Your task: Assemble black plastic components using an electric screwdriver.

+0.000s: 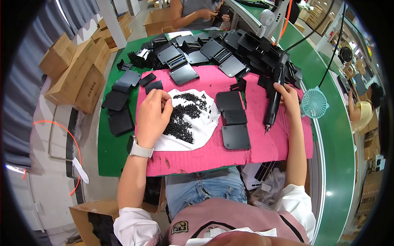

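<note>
In my right hand (288, 98) is a black electric screwdriver (274, 98), its bit pointing down toward the pink foam mat (269, 149). My left hand (154, 115) is over the left side of a white cloth (207, 133), thumb and fingers drawn together; whatever is between the fingertips is too small to make out. Many small black screws (180, 123) lie heaped on the cloth beside that hand. Between the two hands a black hinged plastic holder (235, 117) rests unfolded on the mat, touched by neither hand.
Black holders (184, 74) are piled along the mat's far edge, with more black plates (120, 123) at the left. A teal mesh-covered fan (315, 102) stands right of my right hand. A cable hangs above the screwdriver. Across the green table (107, 151), another person (195, 16) handles a black part.
</note>
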Action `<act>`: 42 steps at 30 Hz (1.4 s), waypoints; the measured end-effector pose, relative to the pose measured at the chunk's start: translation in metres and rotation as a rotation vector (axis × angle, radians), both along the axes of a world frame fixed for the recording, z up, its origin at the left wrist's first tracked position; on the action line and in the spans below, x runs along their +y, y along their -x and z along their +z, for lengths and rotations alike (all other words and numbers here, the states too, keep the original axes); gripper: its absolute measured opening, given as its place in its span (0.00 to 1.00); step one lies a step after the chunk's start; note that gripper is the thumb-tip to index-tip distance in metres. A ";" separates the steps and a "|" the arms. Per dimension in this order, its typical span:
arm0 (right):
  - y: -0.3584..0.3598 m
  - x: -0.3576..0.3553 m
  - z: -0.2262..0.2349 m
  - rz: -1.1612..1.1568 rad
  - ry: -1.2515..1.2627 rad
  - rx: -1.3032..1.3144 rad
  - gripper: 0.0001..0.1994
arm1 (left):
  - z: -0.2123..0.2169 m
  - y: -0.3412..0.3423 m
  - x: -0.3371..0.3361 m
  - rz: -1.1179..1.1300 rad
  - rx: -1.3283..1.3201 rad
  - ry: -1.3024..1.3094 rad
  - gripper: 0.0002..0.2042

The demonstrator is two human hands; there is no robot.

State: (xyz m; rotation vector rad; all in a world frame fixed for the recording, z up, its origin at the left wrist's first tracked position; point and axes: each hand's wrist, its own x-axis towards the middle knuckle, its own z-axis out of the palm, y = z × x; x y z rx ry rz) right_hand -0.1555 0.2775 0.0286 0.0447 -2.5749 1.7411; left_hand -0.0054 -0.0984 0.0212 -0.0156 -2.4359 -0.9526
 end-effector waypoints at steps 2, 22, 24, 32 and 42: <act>-0.010 -0.012 0.003 0.004 0.444 -0.107 0.14 | -0.007 0.003 -0.005 -0.001 0.047 0.060 0.04; -0.089 -0.091 0.096 1.045 1.145 0.781 0.29 | 0.017 0.003 0.099 -0.779 -0.475 -1.559 0.07; -0.092 -0.090 0.099 1.064 1.072 0.810 0.24 | 0.016 0.003 0.102 -0.772 -0.495 -1.583 0.07; -0.084 -0.101 0.082 1.086 0.985 0.777 0.24 | 0.012 0.003 0.101 -0.677 -0.482 -1.569 0.07; -0.086 -0.106 0.077 1.130 0.940 0.772 0.24 | 0.008 0.001 0.101 -0.609 -0.568 -1.616 0.07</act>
